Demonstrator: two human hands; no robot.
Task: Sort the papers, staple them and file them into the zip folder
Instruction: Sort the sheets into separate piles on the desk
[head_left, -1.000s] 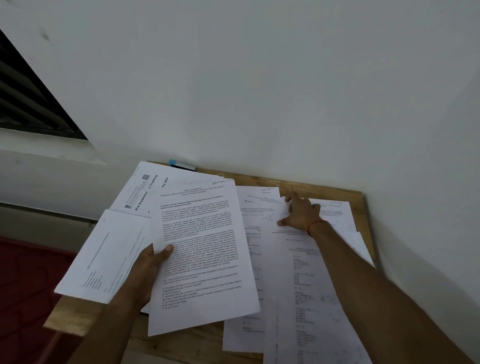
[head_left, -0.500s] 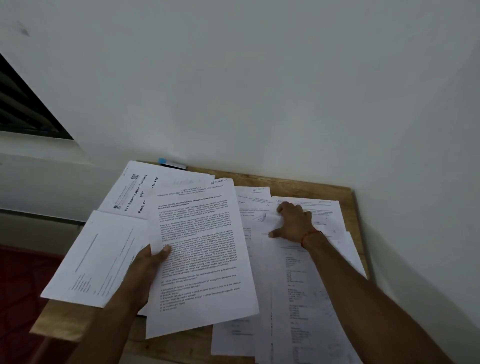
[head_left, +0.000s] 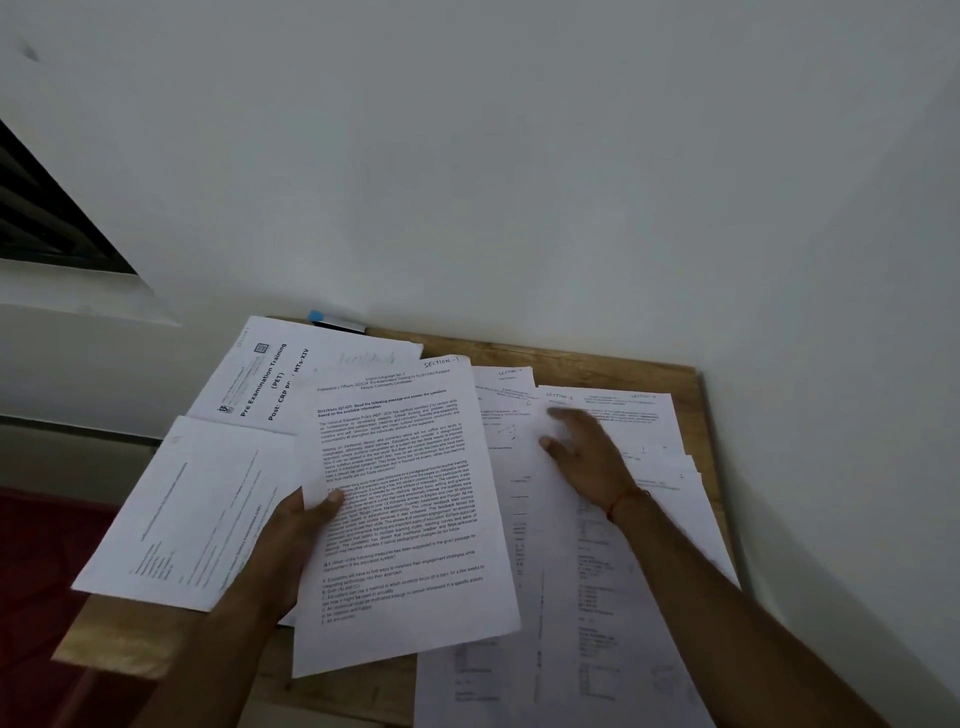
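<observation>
Sorting stage, papers not yet stapled or filed; no zip folder is in view. Nearest the viewer, the left hand (head_left: 280, 551) grips a printed sheet marked "Section-1" (head_left: 410, 499) by its left edge, the thumb (head_left: 332, 503) curled over the top face and the other fingers hidden beneath. Held by one edge only, the sheet could sag or slip from the pinch and fall back among the unsorted pages, undoing the sort. Beside it, a second sheet (head_left: 192, 509) overhangs the near left corner of the desk (head_left: 582, 364). Whether this hand also carries it cannot be told, and if it lies loose, a nudge could send it to the floor. Further in, the right hand (head_left: 587, 457), somewhat blurred, lies palm down on the spread papers (head_left: 613, 597). Its fingers (head_left: 563, 415) are nearly straight and parted, pressing on the top sheets and grasping nothing. Because these sheets overlap closely, a sliding push is likely to drag several at once, mixing sections or creasing a corner. Beyond the held sheet lies a cover page headed "Pre Examination Training" (head_left: 270, 384). At the far edge, against the wall, rests a small blue-tipped object (head_left: 335, 321), and it cannot be told whether this is the stapler.
</observation>
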